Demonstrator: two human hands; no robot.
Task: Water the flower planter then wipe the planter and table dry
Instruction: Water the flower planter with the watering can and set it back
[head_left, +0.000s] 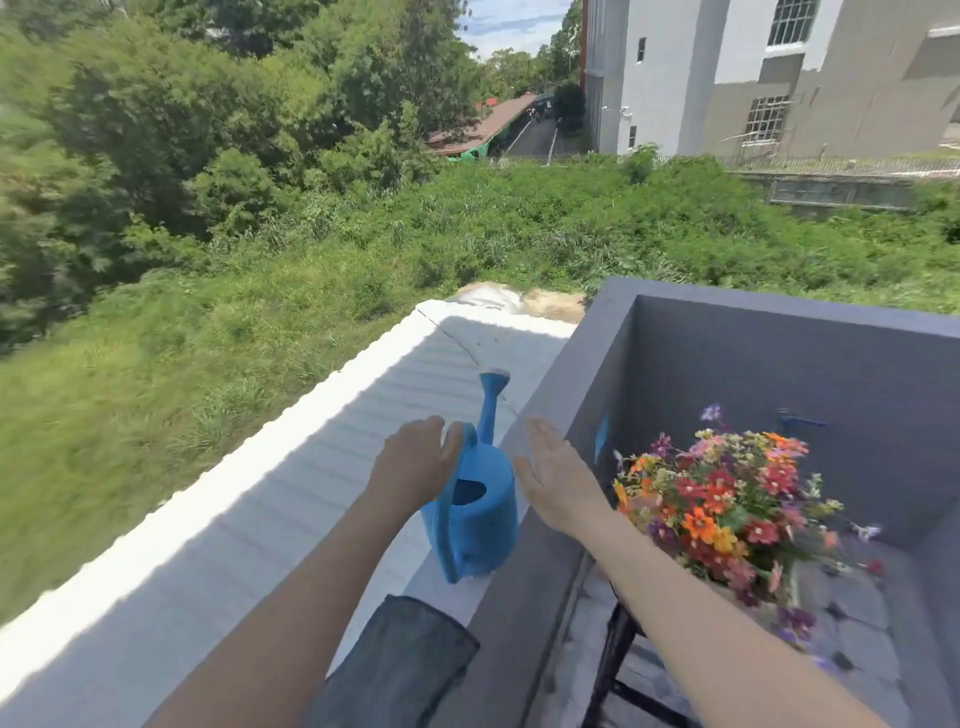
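A blue watering can stands upright on the grey parapet ledge, its spout pointing away. My left hand rests against the can's handle on its left side, fingers loosely curved. My right hand hovers flat and open just right of the can, apart from it. A cluster of orange, red and purple flowers fills the planter below my right forearm; the planter's body is hidden by the blooms. A black stand shows under my right arm; its top is hidden.
The grey wall encloses a corner with a tiled floor. A white corrugated roof lies just beyond the ledge, then grass and trees. A dark cloth lies on the ledge by my left arm.
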